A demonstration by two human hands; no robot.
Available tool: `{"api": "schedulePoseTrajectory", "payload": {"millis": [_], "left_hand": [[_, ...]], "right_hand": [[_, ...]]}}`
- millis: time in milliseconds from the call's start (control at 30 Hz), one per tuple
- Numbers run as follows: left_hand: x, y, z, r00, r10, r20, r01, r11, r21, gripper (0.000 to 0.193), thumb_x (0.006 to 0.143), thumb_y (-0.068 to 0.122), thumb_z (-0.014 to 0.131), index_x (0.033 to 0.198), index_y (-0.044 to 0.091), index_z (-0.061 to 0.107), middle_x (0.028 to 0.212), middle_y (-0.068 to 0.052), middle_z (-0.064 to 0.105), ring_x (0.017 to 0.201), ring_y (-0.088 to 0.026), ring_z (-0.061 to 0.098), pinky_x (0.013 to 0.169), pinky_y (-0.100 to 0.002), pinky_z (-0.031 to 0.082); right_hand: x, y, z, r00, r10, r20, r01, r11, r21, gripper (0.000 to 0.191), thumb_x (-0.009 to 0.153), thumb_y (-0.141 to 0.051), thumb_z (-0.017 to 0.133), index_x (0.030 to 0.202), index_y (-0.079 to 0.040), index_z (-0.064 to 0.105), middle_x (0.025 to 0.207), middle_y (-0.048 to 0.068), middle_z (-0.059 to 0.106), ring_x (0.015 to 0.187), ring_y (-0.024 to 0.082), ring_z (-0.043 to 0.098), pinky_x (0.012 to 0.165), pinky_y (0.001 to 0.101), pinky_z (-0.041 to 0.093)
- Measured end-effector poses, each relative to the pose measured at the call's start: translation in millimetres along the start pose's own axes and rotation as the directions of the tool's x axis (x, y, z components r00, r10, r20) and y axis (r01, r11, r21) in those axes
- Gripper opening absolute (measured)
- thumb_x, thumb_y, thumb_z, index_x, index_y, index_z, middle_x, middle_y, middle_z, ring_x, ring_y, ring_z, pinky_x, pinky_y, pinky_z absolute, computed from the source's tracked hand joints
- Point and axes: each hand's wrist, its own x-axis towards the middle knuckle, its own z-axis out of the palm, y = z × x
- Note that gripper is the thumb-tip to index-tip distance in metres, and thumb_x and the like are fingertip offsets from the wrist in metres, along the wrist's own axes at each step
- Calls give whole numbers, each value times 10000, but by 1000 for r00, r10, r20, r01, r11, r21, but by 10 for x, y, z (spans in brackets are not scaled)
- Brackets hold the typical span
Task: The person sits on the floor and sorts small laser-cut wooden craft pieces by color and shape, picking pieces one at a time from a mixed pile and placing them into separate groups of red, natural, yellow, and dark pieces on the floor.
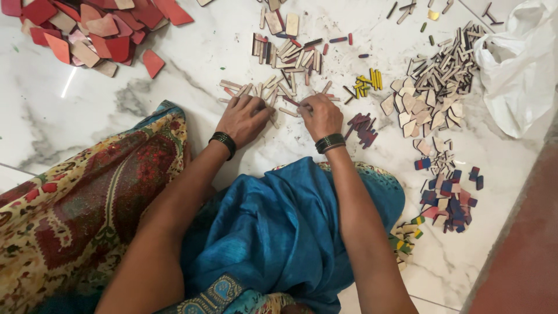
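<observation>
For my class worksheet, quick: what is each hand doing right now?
Left hand: fingers spread flat on the wooden sticks, gripping nothing.
Right hand: curled over the sticks; a grip cannot be told.

Two hands work the marble floor: the left hand and the right hand, each wrist wearing one dark bangle set. One white plastic bag lies at two o'clock. One heap of red and tan leaf-shaped pieces sits at eleven o'clock. The thin wooden sticks at twelve o'clock are too many to count, as are the plain wooden chips. One small bunch of yellow sticks shows, and one cluster of blue and red tiles at four o'clock.
</observation>
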Motion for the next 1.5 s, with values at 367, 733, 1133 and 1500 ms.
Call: {"api": "schedulePoseTrajectory", "payload": {"millis": [367, 733, 1133, 1500], "left_hand": [[3, 18, -6, 1000, 5, -7, -5, 999, 33, 227, 883, 184, 700, 1108, 202, 716, 1071, -35, 591, 1081, -270, 573, 1025, -460, 447], [1, 10, -18, 995, 101, 8, -101, 994, 45, 340, 868, 133, 632, 1152, 298, 720, 1168, -18, 603, 1131, -245, 557, 966, -436, 411], [-12, -21, 47, 994, 105, 23, -105, 994, 6, 154, 875, 176, 672, 1024, 153, 642, 1128, -37, 580, 1103, -262, 553, 974, -439, 416], [37, 23, -144, 999, 47, 26, -45, 996, -71, 409, 761, 270, 754, 1136, 131, 667, 1151, -95, 550, 1098, -305, 526, 949, -480, 404]], "right_hand": [[-4, -21, 59, 998, -49, 25, 48, 998, 29, 95, 872, -210, 781, 908, -146, 720, 941, 45, 707, 809, 263, 713, 675, 412, 551], [-208, 1003, -867, 864, 497, 78, -470, 852, -229, 230, 772, -334, 883, 853, -139, 793, 815, 80, 755, 738, 267, 719, 688, 393, 559], [-93, -35, -135, 985, -149, 84, 142, 987, 80, 204, 867, -169, 753, 1070, -176, 778, 948, 78, 727, 854, 298, 700, 747, 411, 558], [-132, -232, -87, 965, -224, 134, 225, 974, 13, 216, 879, -154, 724, 1094, -175, 712, 984, 95, 665, 877, 349, 677, 725, 468, 543]]}}
